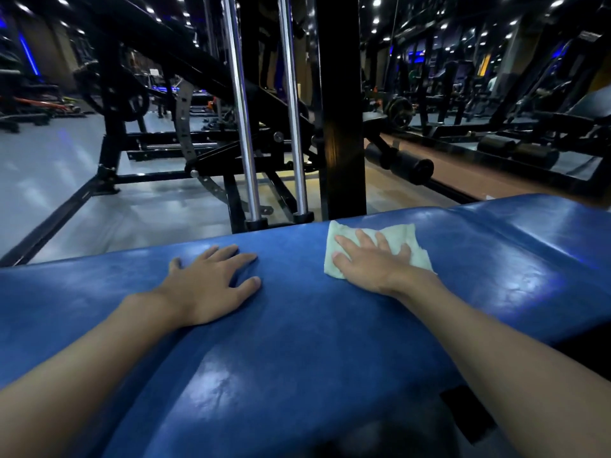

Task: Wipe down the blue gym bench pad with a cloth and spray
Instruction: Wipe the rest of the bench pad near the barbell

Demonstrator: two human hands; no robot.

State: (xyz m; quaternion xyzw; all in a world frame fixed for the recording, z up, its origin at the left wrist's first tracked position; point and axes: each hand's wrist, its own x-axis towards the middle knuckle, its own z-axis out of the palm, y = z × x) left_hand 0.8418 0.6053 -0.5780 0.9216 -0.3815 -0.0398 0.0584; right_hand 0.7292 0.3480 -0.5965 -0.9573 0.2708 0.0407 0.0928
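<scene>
The right hand (370,259) pressed flat, fingers spread, on the cloth (396,236) near the blue bench pad (297,325) far edge; the left hand (211,279) (also flat) braced nearby. The unpinched cloth could slide off.

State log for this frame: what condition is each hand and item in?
left hand: flat, fingers spread, resting on the bare pad
right hand: flat, pressing the cloth down
cloth: spread flat on the pad near its far edge
blue bench pad: glossy, with shiny patches
spray bottle: not in view
</scene>
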